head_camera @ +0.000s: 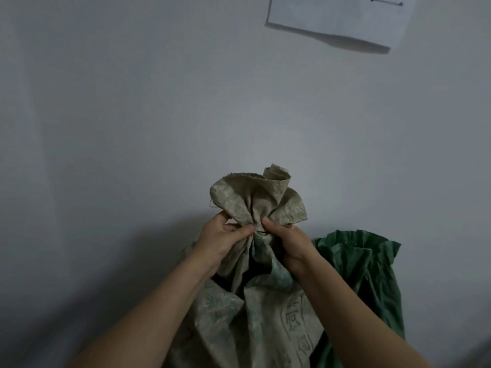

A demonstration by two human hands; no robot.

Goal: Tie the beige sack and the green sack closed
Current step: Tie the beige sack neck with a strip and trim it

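The beige sack [255, 322], printed with faded green marks, stands upright low in the middle of the view. Its mouth is gathered into a bunched neck, and the loose top fans out above my hands. My left hand [219, 243] grips the neck from the left, thumb pressed at the pinch point. My right hand [288, 245] grips the same neck from the right, and a thin dark cord shows at the neck between my thumbs. Right behind it stands the green sack [372, 269], its crumpled mouth loose and untouched.
A plain pale wall [186, 115] rises directly behind both sacks. A white paper sheet with dark writing [342, 17] hangs on it at the upper right. The floor is out of view.
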